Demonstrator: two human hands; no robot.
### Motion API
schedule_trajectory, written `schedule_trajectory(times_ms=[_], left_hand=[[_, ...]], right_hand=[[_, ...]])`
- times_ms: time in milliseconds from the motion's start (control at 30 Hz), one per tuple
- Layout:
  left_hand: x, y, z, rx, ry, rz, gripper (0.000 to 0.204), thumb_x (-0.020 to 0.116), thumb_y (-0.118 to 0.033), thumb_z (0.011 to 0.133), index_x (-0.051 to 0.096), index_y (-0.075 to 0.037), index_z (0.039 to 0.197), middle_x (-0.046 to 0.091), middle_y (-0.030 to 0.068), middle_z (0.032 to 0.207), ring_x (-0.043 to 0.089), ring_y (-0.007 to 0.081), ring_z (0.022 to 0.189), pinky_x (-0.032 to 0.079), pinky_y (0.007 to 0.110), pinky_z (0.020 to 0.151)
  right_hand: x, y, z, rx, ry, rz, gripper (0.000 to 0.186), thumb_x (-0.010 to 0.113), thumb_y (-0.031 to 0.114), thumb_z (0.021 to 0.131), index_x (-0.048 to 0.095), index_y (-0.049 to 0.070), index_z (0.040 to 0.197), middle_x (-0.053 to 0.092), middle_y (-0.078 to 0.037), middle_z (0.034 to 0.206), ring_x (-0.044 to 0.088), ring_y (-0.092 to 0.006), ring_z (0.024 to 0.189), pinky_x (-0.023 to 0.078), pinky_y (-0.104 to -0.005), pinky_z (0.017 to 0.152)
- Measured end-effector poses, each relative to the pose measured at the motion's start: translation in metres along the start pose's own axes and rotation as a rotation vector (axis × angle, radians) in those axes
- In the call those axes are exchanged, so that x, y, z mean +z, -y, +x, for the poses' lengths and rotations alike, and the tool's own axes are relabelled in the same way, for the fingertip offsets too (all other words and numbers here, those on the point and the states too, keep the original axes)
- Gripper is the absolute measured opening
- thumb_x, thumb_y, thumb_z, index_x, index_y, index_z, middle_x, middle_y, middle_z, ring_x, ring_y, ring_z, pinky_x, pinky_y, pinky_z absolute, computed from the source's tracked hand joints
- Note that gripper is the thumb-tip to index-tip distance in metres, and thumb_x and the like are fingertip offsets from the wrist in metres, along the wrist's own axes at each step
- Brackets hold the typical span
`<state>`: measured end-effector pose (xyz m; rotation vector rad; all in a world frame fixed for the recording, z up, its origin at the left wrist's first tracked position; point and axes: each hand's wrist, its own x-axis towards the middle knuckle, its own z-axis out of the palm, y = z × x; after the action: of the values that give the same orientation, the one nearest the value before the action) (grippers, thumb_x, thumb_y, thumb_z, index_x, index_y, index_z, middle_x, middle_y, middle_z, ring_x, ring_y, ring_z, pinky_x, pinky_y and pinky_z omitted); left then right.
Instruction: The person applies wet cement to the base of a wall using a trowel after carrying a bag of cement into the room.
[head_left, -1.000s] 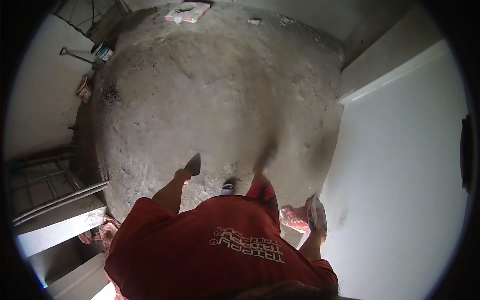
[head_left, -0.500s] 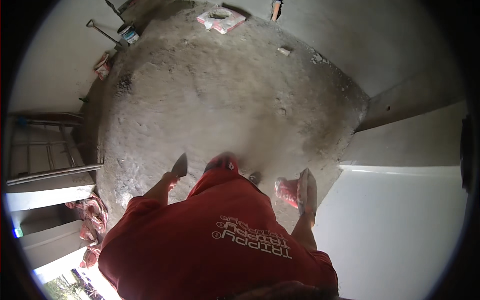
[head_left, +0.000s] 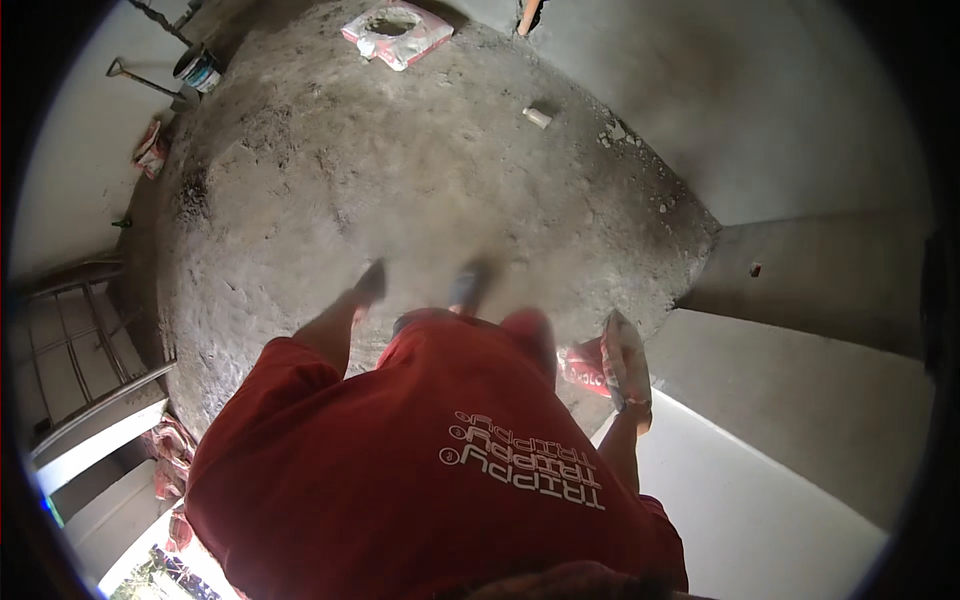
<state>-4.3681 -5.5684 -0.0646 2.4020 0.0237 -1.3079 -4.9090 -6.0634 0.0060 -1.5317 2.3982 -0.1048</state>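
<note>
At the middle left my left hand (head_left: 361,302) is closed around the handle of a trowel (head_left: 373,279), whose dark, pointed blade is smeared by motion and points away from me. My right hand (head_left: 637,412), on the right, grips the near end of a red and grey paper sack (head_left: 590,367). Its greyish, dusty side stands upright above the hand, and it hangs off the floor or close to it; I cannot tell which. Between my hands a blurred dark shoe (head_left: 466,287) shows beyond my red shirt.
An opened red and white sack (head_left: 425,50) holding grey material lies far ahead. A white block (head_left: 537,117) rests near the right wall. Bucket (head_left: 198,72), shovel (head_left: 147,82) and a small sack (head_left: 149,150) stand far left. A metal frame (head_left: 75,345) is at left.
I have stepped forward and the view has turned somewhat. The far sack, bucket and shovel now appear further left. Both hands still carry the trowel and the sack.
</note>
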Motion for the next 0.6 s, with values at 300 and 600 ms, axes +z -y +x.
schedule_trajectory(times_ms=[300,600], left_hand=[[-0.224,-0.154,-0.16,0.579,-0.445,0.013,0.044,0.056,-0.039,0.09,0.062,-0.003,0.116,0.068,0.0233,0.089,0.068,0.0389,0.078,0.054,0.049,0.071],[-0.133,0.247,-0.219,0.364,-0.458,-0.009,0.036,0.056,-0.039,0.092,0.06,-0.005,0.081,0.061,0.0124,0.071,0.061,0.0293,0.06,0.049,0.045,0.054]], right_hand=[[-0.049,0.027,-0.052,-0.214,0.123,-0.486,0.068,0.062,0.067,0.08,0.066,0.013,0.122,0.066,-0.01,0.123,0.065,-0.0288,0.109,0.054,-0.0448,0.086],[-0.13,-0.007,-0.145,-0.442,0.192,-0.45,0.075,0.058,0.071,0.079,0.063,0.014,0.127,0.063,-0.012,0.128,0.063,-0.0308,0.114,0.05,-0.0504,0.091]])
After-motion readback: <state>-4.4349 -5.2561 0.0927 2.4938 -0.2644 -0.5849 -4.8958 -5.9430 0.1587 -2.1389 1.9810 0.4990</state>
